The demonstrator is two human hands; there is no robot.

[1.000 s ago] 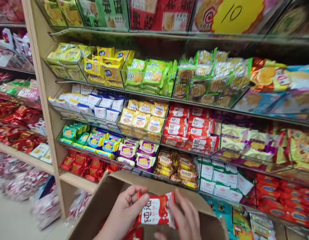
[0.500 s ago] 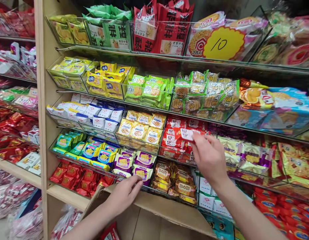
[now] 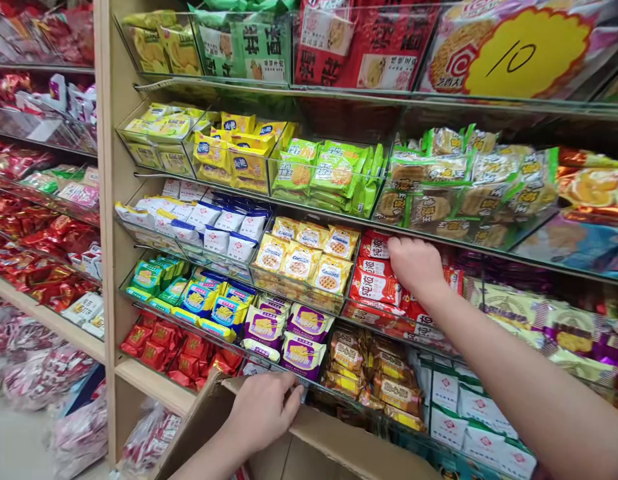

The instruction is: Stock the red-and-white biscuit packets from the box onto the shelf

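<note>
My left hand [image 3: 263, 408] is closed over the edge of an open cardboard box [image 3: 356, 443], below the purple-and-white biscuit packets [image 3: 305, 341]. My right hand [image 3: 416, 268] reaches into a clear shelf compartment of red snack packets [image 3: 376, 283]. Its fingers are curled in among those packets. The fingertips are out of sight, so whatever they hold does not show. Left of this hand, in the neighbouring compartment, are yellow-and-white cookie packets [image 3: 301, 261].
Clear dividers split the shelves into compartments. Green-edged cracker packets [image 3: 469, 180] lie on the shelf above my right hand, brown-and-yellow packets [image 3: 396, 377] below it. A yellow price card [image 3: 529, 53] reads 10. A wooden upright [image 3: 105, 220] stands at left, with bagged goods [image 3: 43, 373] beyond.
My right hand has carried a red packet deeper into the red-packet compartment, and the packet can no longer be made out in it. My left hand stays on the box edge. The view has shifted closer.
</note>
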